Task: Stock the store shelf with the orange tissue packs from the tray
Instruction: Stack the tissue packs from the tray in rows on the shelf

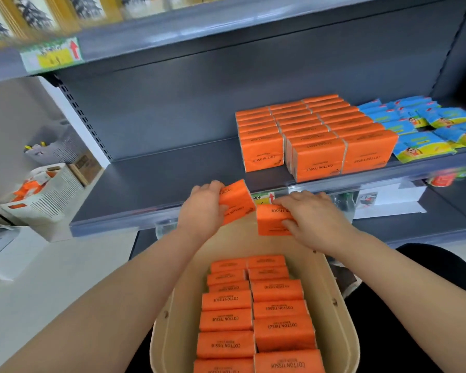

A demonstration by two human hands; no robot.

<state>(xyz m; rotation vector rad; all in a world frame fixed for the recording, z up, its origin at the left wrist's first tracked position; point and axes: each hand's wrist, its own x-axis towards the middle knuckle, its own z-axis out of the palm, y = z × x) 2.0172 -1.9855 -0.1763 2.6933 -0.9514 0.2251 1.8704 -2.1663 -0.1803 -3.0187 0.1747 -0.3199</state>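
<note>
Head view: left hand point(203, 210) grips one orange tissue pack point(238, 200), right hand point(316, 218) pinches a second pack point(271, 220), above the tray point(172, 319).

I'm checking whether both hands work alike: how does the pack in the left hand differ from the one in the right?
The left-hand pack is tilted, one corner raised; the right-hand pack sits nearly level. The left-hand pack is higher, in front of the shelf edge; the right-hand pack is lower, above the far end of the tray. Both are orange, printed COTTON TISSUE, and neither is on the shelf yet.
</note>
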